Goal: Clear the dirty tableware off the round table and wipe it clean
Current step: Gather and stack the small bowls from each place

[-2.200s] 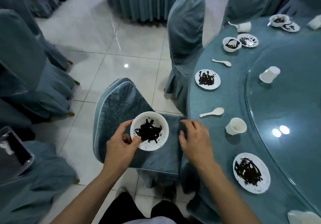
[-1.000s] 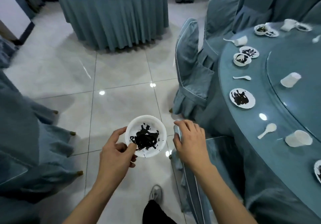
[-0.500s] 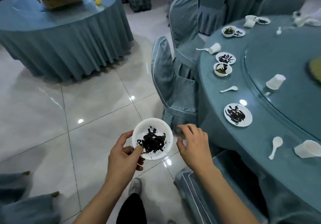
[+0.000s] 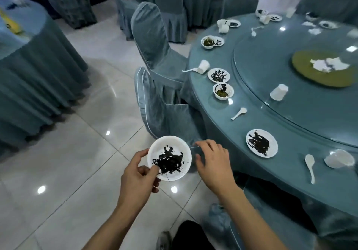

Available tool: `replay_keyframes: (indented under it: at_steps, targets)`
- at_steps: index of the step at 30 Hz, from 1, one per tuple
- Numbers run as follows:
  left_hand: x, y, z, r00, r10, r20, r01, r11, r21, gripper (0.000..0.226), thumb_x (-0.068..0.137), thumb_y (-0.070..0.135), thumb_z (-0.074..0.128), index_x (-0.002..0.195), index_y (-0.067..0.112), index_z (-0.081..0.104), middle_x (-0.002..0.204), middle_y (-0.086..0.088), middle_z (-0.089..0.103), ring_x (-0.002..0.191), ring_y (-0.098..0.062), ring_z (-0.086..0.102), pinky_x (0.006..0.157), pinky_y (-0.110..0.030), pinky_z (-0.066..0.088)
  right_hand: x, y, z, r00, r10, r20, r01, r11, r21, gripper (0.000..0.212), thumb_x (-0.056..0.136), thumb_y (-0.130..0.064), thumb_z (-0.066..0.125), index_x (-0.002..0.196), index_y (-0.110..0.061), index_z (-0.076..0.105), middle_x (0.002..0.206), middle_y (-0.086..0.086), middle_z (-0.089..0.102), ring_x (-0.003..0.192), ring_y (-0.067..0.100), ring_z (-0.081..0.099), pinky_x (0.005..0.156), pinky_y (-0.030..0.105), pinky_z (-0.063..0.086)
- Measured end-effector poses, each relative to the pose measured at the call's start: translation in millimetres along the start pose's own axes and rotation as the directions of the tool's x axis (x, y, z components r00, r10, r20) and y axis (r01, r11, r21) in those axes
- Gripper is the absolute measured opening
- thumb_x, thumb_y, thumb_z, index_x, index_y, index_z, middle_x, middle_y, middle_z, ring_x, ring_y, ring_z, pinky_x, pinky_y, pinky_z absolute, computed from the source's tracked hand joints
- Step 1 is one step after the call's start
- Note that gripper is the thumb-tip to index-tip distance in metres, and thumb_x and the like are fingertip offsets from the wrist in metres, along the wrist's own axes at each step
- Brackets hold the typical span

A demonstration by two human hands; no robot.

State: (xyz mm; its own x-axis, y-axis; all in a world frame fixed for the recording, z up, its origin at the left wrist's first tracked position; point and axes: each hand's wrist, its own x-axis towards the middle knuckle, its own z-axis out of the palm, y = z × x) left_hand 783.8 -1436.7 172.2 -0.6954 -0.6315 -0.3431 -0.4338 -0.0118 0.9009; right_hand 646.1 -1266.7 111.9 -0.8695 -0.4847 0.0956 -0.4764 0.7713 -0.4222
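While left hand (image 4: 138, 174) pinches smeared dish (image 4: 169, 158), right hand (image 4: 212, 161) loose-fingered, holding nothing

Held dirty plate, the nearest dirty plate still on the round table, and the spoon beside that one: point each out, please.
Held dirty plate (image 4: 175, 145): head view, bare white rim area above the dark smear.
Nearest table plate (image 4: 271, 139): head view, clean white right rim.
White spoon (image 4: 309, 160): head view, its bowl.

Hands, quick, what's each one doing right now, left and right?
Left hand: holding the dirty white bowl by its rim, over the floor.
Right hand: open, fingers relaxed, holding nothing, beside the bowl.
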Motion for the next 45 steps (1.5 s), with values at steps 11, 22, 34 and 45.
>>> replay_keyframes:
  at_steps: [11, 22, 34, 45]
  targets:
    - [175, 45, 39, 0.985, 0.052, 0.162, -0.06, 0.997, 0.043, 0.045, 0.089, 0.0, 0.062, 0.109, 0.04, 0.061, 0.065, -0.012, 0.068, 0.053, -0.026, 0.066, 0.05, -0.037, 0.057, 135, 37, 27, 0.978, 0.185, -0.096, -0.188, 0.982, -0.023, 0.037, 0.086, -0.026, 0.064, 0.123, -0.025, 0.059, 0.116, -0.001, 0.058, 0.103, 0.026, 0.056, 0.089, 0.044, 0.044]
    - [338, 87, 123, 0.942, 0.014, 0.336, -0.043, 0.996, 0.08, 0.042, 0.092, 0.005, 0.062, 0.118, 0.038, 0.06, 0.074, -0.021, 0.068, 0.052, -0.026, 0.063, 0.052, -0.037, 0.057, 268, 103, 34, 0.899, 0.431, -0.076, -0.432, 0.902, 0.004, 0.035, 0.089, -0.026, 0.062, 0.124, -0.023, 0.062, 0.118, 0.007, 0.061, 0.109, 0.032, 0.058, 0.092, 0.044, 0.04]
    - [465, 60, 214, 0.899, -0.103, 0.425, 0.039, 0.987, 0.158, 0.042, 0.094, 0.006, 0.058, 0.127, 0.031, 0.051, 0.058, -0.011, 0.064, 0.047, -0.025, 0.059, 0.05, -0.035, 0.055, 334, 177, 57, 0.665, 0.747, 0.003, -0.747, 0.664, 0.04, 0.041, 0.093, -0.031, 0.055, 0.131, -0.018, 0.052, 0.123, 0.015, 0.061, 0.11, 0.038, 0.059, 0.096, 0.046, 0.044]
    - [497, 41, 233, 0.855, -0.118, 0.506, 0.048, 0.988, 0.149, 0.033, 0.1, 0.017, 0.061, 0.126, 0.035, 0.05, 0.07, -0.012, 0.066, 0.056, -0.024, 0.061, 0.051, -0.034, 0.056, 362, 196, 73, 0.398, 0.917, 0.036, -0.838, 0.347, 0.422, 0.035, 0.093, -0.019, 0.062, 0.127, -0.015, 0.056, 0.081, -0.005, 0.062, 0.084, 0.023, 0.063, 0.078, 0.033, 0.049]
